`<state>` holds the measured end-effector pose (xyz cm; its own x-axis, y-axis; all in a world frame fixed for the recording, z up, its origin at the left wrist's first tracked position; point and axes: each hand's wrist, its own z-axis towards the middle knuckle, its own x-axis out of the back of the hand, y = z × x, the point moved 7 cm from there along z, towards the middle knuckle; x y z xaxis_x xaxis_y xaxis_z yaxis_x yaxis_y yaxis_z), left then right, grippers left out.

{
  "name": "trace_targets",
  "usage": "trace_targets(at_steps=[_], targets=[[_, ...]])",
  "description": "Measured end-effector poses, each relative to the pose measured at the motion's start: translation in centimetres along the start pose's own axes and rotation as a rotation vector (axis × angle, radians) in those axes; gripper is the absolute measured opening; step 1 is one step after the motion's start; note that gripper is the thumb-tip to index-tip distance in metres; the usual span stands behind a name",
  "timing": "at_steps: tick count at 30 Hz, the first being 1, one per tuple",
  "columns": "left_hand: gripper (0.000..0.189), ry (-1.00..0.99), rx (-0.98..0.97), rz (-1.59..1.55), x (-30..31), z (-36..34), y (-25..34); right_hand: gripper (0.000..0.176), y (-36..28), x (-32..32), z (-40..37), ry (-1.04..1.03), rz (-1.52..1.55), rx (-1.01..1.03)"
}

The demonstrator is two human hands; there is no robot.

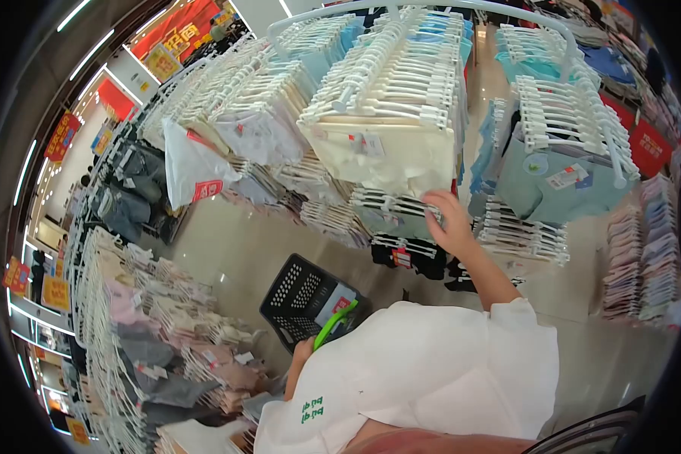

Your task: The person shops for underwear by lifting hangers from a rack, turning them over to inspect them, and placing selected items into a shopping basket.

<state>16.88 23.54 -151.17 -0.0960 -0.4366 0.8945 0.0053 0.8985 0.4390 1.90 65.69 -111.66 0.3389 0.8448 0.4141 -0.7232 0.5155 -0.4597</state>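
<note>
My left hand [303, 352] is closed around the bright green handle [334, 324] of a black plastic shopping basket [299, 291], which hangs in front of me with holes in its walls. My right hand [452, 224] reaches forward to the hanging rack, with thumb and fingers apart in a curve. Its fingertips are at the lower corner of a cream garment [374, 155] with a white and red tag; whether they touch it is hard to tell. Just below and left of that hand hang grey-green garments [393, 218] on white hangers.
A curved white rail [461, 4] spans the rack. Blue-grey garments [560, 181] hang at the right, and a white packet [193, 166] at the left. Pink and grey clothes [159, 340] line the near left side. Shiny floor [223, 250] shows between the racks.
</note>
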Motion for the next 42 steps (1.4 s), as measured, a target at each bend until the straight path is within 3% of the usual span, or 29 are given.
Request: trace_targets(at_steps=[2,4,6,7,8,9,13,18,23,30,31,33,37,39,41,42], targets=[[0.030,0.003,-0.001,-0.001,0.5,1.1,-1.6,0.029,-3.7,1.5,3.2,0.163,-0.154,0.220],[0.030,-0.091,0.057,0.016,-0.1,2.6,-4.2,0.030,-5.9,2.5,5.8,0.319,-0.256,0.338],[0.030,-0.058,0.051,-0.061,1.1,3.6,-5.4,0.030,-7.6,2.9,8.1,0.421,-0.444,0.388],[0.030,-0.071,0.084,-0.137,1.8,4.1,-6.1,0.030,-7.9,2.6,9.2,0.413,-0.455,0.381],[0.030,-0.061,-0.018,-0.079,1.8,4.9,-6.8,0.030,-8.2,2.1,10.3,0.391,-0.585,0.372],[0.030,-0.128,0.080,-0.125,3.3,5.3,-6.1,0.030,-8.3,1.5,11.2,0.369,-0.720,0.365],[0.032,-0.168,0.077,-0.113,3.5,7.9,-9.4,0.027,-7.3,0.3,13.0,0.330,-0.844,0.312],[0.032,-0.288,0.154,-0.272,3.9,9.6,-12.7,0.018,-7.4,-1.0,13.8,0.125,-0.888,0.261],[0.033,-0.332,0.242,-0.475,3.1,10.8,-13.0,0.013,-8.2,-1.3,14.4,0.065,-0.902,0.236],[0.034,-0.360,0.381,-0.714,1.7,10.0,-14.1,0.013,-10.2,-0.4,11.3,0.323,-0.845,0.311],[0.034,-0.368,0.405,-0.737,1.6,10.2,-14.0,0.014,-10.1,-0.5,10.7,0.337,-0.810,0.250],[0.036,-0.319,0.342,-0.630,5.1,10.8,-12.8,0.014,-10.2,-0.7,10.1,0.361,-0.774,0.189],[0.038,-0.118,0.161,-0.461,13.9,14.9,-9.6,0.017,-12.1,-2.7,9.5,0.242,-0.840,0.306],[0.041,0.061,-0.033,-0.513,19.5,17.0,-6.1,0.019,-13.3,-3.9,9.2,0.198,-0.852,0.351],[0.035,0.150,-0.192,-0.885,26.2,18.0,-0.8,0.021,-14.3,-5.8,8.9,0.136,-0.720,0.439],[0.037,0.151,-0.147,-1.022,29.8,17.7,1.9,0.022,-14.6,-6.9,8.7,0.134,-0.674,0.461]])
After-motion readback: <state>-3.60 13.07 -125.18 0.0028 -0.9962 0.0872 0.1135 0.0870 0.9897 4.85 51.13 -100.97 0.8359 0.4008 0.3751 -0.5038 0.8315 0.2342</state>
